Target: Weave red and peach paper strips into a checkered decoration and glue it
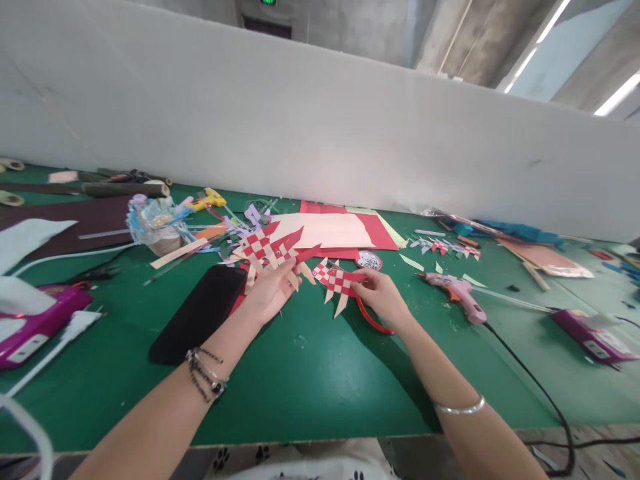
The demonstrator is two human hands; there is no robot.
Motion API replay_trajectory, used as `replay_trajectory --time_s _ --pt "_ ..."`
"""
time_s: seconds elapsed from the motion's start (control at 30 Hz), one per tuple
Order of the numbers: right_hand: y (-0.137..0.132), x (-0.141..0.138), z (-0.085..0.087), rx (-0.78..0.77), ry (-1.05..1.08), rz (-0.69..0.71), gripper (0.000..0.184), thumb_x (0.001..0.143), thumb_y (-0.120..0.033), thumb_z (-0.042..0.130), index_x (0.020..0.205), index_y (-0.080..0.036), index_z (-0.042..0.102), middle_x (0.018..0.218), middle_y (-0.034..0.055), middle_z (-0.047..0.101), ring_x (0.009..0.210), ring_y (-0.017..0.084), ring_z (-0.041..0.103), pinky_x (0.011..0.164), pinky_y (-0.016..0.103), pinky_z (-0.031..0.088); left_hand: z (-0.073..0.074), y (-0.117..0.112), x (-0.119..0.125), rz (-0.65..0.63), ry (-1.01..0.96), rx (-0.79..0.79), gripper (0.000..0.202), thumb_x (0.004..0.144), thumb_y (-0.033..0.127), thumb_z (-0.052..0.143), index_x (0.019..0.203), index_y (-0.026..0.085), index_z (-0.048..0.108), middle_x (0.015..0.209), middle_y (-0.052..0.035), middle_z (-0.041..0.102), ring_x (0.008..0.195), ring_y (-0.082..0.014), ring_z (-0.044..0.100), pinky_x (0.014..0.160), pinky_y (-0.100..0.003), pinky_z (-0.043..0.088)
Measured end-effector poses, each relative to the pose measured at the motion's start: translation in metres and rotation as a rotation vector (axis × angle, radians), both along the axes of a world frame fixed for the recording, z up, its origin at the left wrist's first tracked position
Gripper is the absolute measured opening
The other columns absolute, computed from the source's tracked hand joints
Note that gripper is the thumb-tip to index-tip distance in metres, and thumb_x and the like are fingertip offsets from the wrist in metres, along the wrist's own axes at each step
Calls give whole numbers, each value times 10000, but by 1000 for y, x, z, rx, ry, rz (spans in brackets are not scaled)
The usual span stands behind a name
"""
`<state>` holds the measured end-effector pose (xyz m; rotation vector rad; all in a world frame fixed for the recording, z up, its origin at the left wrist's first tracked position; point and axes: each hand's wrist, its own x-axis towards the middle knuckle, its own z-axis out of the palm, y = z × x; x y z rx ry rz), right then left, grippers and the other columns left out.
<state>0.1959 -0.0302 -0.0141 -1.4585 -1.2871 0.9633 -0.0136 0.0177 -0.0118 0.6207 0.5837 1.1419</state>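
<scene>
Our left hand (pixel 267 293) has its fingers clamped on a bunch of paper fish (pixel 259 245), woven in red and cream checks. They fan out above the surface (pixel 310 393), between its near and far edges. Our right hand (pixel 381 297) pinches the red end of a single paper fish (pixel 340 281), thumb and fingers together on it, just right of the bunch; its pale fins point down toward the near edge. A red handle (pixel 374 323) curves out below this hand; we cannot tell what tool it belongs to.

A black phone (pixel 200 313) lies beside our left wrist, on the near-edge side. Toward the far edge, cream paper (pixel 323 230) rests on red sheets (pixel 386 235). Well to the right, we see a pink glue gun (pixel 467 300), its cord running past the near edge.
</scene>
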Motion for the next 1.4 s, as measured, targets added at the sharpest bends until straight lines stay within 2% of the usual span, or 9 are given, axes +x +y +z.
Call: replay_trajectory --time_s 0.17,0.37,0.57,0.67,0.8,0.97,1.1,1.23,1.4 --pt "0 -10 -8 -105 30 102 281 692 -350 586 898 -160 604 501 -73 471 397 53 369 401 197 277 -7 -4 8 10 -41 -96 60 721 106 648 731 155 614 659 20 652 622 -96 605 606 -218 479" --pt "5 -20 -22 -193 273 175 255 610 -362 698 716 -147 610 493 -85 431 404 20 319 395 178 230 -11 -10 17 -4 -46 -94 73 715 99 650 731 154 605 707 18 662 674 -103 621 633 -218 482" --pt "4 -33 -25 -162 492 182 264 539 -315 761 739 -165 675 674 -5 644 581 91 539 594 235 430 -9 -15 20 -37 -66 -37 98 682 141 693 713 145 600 670 16 650 619 -107 614 610 -229 495" --pt "0 -37 -23 -174 434 207 238 542 -316 757 713 -165 689 709 14 676 652 128 580 674 269 445 -8 -17 23 -27 -76 -13 99 680 132 693 692 145 595 630 26 633 577 -94 599 604 -220 494" --pt "-2 -38 -19 -165 283 219 219 579 -351 718 690 -164 697 645 -2 661 626 136 574 654 275 431 -7 -18 23 -43 -68 22 76 696 143 679 692 150 603 632 21 632 589 -106 606 650 -247 507" --pt "2 -27 -14 -84 227 132 267 584 -405 709 692 -164 668 660 3 659 618 137 569 639 270 429 -6 -14 19 27 -49 -4 130 676 142 696 789 162 635 754 9 675 707 -125 630 690 -253 503" --pt "3 -16 -11 -23 286 34 328 587 -463 711 700 -163 644 637 10 646 583 135 560 588 260 431 -6 -10 17 82 -8 7 141 626 136 734 725 161 638 690 23 667 645 -108 612 687 -243 489" --pt "0 -14 -7 62 388 -79 329 600 -476 713 605 -166 601 545 -6 591 511 104 499 536 242 411 -10 -9 15 20 108 68 126 626 219 747 637 151 642 612 -2 649 614 -127 599 648 -246 475" --pt "-3 -20 -6 70 483 -44 311 596 -459 725 627 -169 614 561 -6 590 501 100 490 502 237 400 -13 -9 15 35 171 106 152 644 226 738 573 152 625 535 5 615 553 -113 575 596 -229 452"
